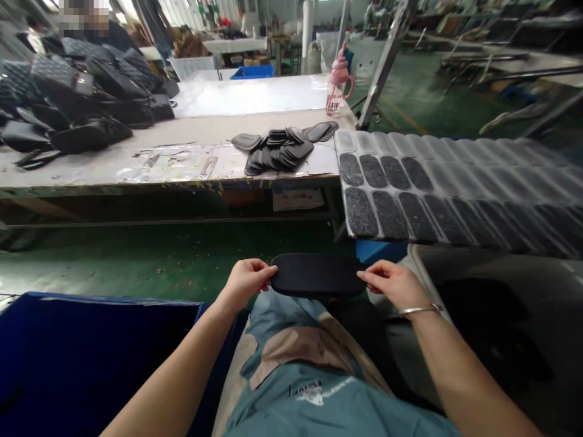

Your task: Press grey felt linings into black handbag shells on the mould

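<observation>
A black oval panel [319, 275] with rounded ends is stretched out level above my lap. My left hand [249, 280] pinches its left end between thumb and fingers. At the opposite end, my right hand [392, 281] grips the edge in the same kind of pinch; a bracelet circles that wrist. On the table ahead lies a fanned pile of dark, rounded pieces [277, 152]. To the right, a board [460, 182] carries rows of oval shapes, several of them dark and others pale.
Black bags [82, 91] are heaped at the table's left end. A pink-topped bottle [339, 82] stands near the table's right corner, beside a metal post [382, 64]. A blue bin [113, 298] sits at my left. Another person [98, 33] is behind the bags.
</observation>
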A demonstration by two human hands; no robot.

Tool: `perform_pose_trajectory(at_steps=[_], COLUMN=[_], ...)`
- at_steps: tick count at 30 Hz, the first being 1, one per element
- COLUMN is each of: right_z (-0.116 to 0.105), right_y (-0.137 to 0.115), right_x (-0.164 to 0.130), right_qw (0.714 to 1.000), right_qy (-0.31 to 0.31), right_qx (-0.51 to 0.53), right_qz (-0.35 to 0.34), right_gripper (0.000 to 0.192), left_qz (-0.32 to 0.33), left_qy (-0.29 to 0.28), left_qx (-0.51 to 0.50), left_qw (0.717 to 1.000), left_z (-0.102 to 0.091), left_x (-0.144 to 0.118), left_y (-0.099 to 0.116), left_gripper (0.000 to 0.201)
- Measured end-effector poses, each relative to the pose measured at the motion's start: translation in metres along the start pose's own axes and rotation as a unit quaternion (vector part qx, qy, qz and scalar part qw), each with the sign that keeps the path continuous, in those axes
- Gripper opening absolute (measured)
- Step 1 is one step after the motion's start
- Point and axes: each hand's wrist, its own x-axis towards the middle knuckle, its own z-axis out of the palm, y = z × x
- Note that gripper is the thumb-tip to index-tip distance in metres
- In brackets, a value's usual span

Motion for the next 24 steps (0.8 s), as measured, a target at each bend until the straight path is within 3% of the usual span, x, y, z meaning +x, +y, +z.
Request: perform_pose_trajectory(at_steps=[10, 24], right_z=[0.0027, 0.0065], right_y=[0.0005, -0.0059], right_x=[-0.0004, -0.0017], right_qw=[0.998, 0.997], right_qy=[-0.005, 0.016], right_qx=[0.059, 0.065], right_qz=[0.012, 0.046], right_gripper=[0.031, 0.018], left_qz=[-0.007, -0.007], left_qy=[-0.034, -0.005], left_qx=[-0.018, -0.029], left_qw=[0.999, 1.000], left_z=[-0.0058, 0.0003], left_x=[0.0048, 0.0020], left_y=[-0.0051, -0.0109], left_gripper=[0.041, 0.043])
